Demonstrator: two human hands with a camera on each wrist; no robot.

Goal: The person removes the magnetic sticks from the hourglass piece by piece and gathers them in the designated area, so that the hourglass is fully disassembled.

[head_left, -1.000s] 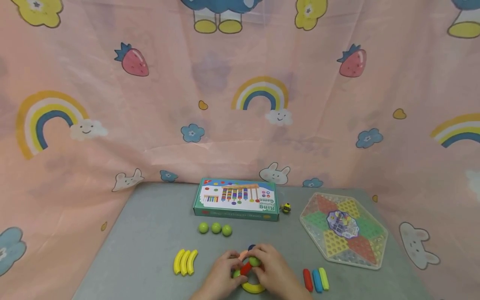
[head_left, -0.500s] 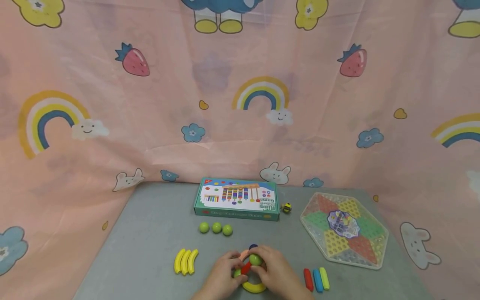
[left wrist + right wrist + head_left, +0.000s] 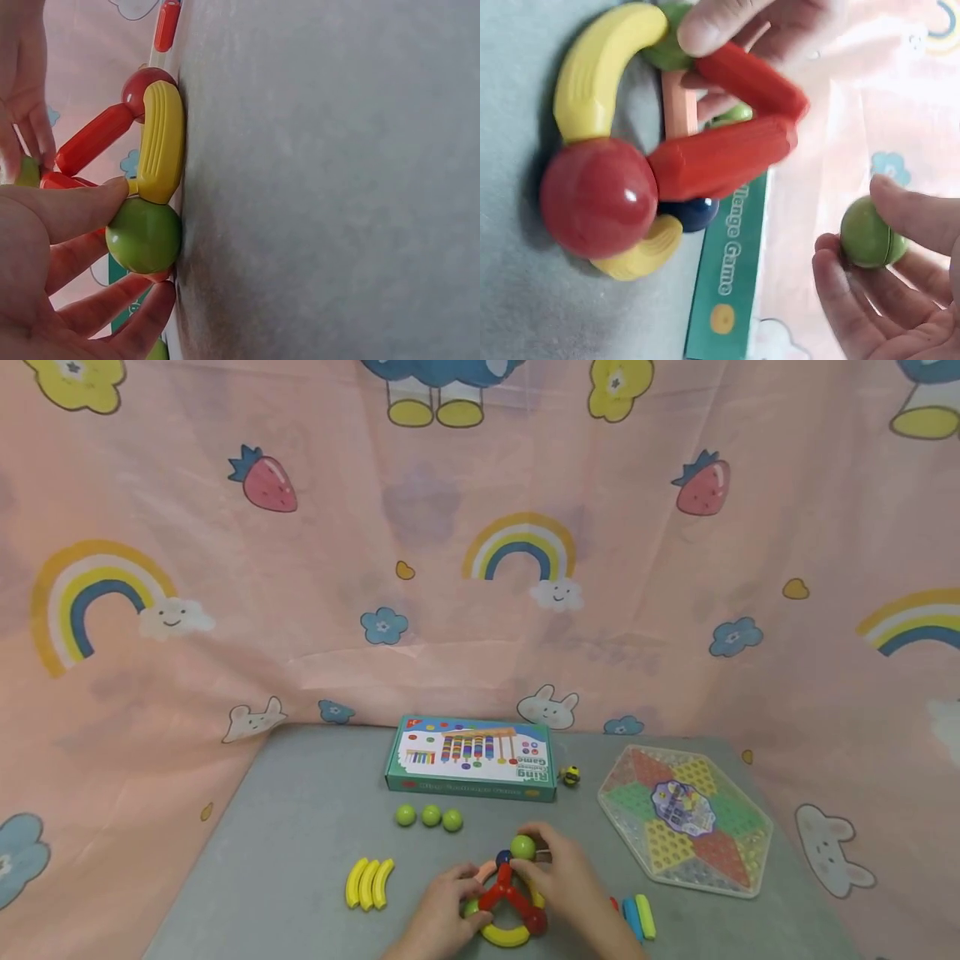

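Already, red rods (image 3: pixel 720 161) are meeting above the ring (image 3: pixel 506 936); the left hand (image 3: pixel 444 908) is gripping a corner ball (image 3: pixel 144 235), the right hand (image 3: pixel 567 872) pinching an as-yet unattached green ball (image 3: pixel 866 234).

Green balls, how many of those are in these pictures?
5 glossy green round balls: three in a row nearer than the printed green rectangular box, one pinched by the left hand, one held by the right hand. The hands could hide others.
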